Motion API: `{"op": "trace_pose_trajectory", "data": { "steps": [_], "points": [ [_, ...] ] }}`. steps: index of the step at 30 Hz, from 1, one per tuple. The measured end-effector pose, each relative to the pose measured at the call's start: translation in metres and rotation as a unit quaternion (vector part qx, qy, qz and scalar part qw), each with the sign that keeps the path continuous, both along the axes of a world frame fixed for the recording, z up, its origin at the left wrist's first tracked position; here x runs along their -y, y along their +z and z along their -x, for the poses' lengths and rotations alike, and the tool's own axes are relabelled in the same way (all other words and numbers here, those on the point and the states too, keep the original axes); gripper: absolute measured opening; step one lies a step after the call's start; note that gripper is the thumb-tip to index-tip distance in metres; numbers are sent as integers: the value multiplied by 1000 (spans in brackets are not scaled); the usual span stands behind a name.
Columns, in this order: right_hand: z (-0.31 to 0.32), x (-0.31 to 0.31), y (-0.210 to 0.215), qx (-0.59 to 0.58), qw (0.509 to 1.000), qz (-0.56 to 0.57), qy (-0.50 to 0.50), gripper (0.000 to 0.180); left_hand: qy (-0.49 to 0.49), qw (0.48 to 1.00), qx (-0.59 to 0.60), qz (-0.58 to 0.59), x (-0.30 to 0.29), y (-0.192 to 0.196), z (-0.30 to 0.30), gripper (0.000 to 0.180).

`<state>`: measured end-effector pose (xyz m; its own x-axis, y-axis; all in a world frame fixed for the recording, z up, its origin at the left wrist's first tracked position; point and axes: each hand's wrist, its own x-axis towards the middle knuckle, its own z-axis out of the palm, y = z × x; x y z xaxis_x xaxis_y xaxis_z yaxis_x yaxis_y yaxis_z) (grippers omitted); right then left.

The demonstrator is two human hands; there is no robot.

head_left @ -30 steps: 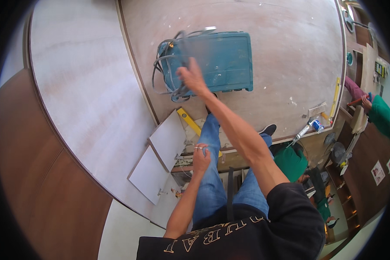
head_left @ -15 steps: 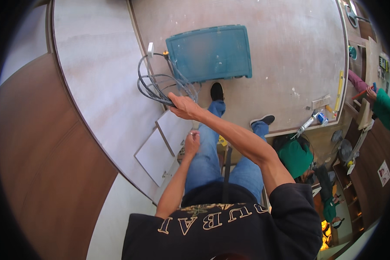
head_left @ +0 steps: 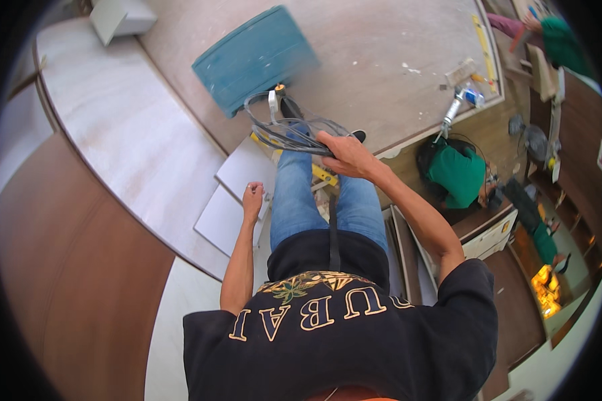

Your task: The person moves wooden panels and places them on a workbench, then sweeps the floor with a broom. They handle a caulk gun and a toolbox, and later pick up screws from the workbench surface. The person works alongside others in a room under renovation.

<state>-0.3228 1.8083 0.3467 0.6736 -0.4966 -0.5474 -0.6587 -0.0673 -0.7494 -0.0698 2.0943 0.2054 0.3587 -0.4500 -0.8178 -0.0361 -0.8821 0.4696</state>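
My right hand (head_left: 346, 154) is closed around a coiled grey electrical cable (head_left: 299, 138), held out in front of my legs. From the coil's far side stick up a white plug-like block (head_left: 273, 101) and a small orange-yellow end piece (head_left: 279, 88). My left hand (head_left: 253, 198) hangs beside my left leg with its fingers curled in. Whether it pinches anything small is hard to make out. White panels (head_left: 246, 164) stand close to it. Beyond the cable sits a teal plastic box (head_left: 257, 57) on the pale floor.
A long white surface (head_left: 127, 113) runs along the left. A yellow spirit level (head_left: 324, 175) shows by my legs, another yellow bar (head_left: 484, 53) farther right near a caulking gun (head_left: 453, 110). A person in green (head_left: 456, 172) crouches at right, near a fan (head_left: 535, 142).
My view has turned, and the teal box sits farther up and left. The cable in my right hand has swung right, across my legs. My left hand is now farther from my leg.
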Motion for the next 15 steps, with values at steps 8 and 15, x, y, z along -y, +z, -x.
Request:
{"op": "trace_pose_trajectory", "data": {
  "steps": [8, 15],
  "points": [
    [185, -67, 29, -76, 959, 174, -211, 29, -57, 991, -112, 56, 64, 25, 57, 21],
    [306, -194, 82, -130, 841, 193, -488, 37, -262, 949, -167, 51, 122, 38, 111, 19]
  ]
}}
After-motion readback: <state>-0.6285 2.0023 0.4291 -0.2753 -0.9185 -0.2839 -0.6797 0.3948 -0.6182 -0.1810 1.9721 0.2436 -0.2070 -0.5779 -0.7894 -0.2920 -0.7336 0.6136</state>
